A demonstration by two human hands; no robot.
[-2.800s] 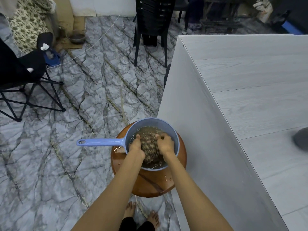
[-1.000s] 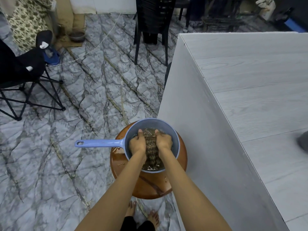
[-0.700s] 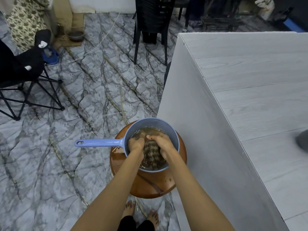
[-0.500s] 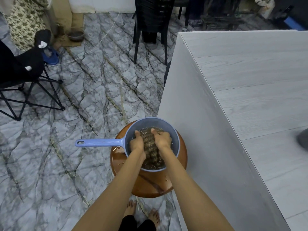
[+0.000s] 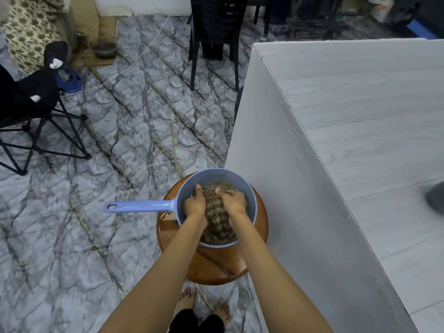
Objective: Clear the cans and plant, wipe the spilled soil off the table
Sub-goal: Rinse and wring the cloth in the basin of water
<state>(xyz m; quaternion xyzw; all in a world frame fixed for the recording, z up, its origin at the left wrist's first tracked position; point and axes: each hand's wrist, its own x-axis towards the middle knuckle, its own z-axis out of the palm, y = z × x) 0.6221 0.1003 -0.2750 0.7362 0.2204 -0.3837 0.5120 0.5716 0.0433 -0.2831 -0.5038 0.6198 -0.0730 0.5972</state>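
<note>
In the blue plastic dipper (image 5: 252, 203) on the round brown stool (image 5: 211, 265), a sodden brown cloth (image 5: 216, 213) sits in murky water. The left hand (image 5: 195, 205) grips the cloth's left side, fingers curled under and thumb lying forward. The right hand (image 5: 232, 200) clutches the right side, fingers bent over the top. The dipper's handle (image 5: 141, 205) points left, and water and small specks lie on the stool seat. The white wood-grain table (image 5: 360, 140) stands just beside the stool, to its right; a blurred dark grey object (image 5: 436, 199) lies at the picture's right edge. Bare feet (image 5: 187, 299) stand on the grey marble floor (image 5: 96, 188). A black folding chair (image 5: 28, 104) stands far left, a black plastic chair (image 5: 211, 25) beyond.
</note>
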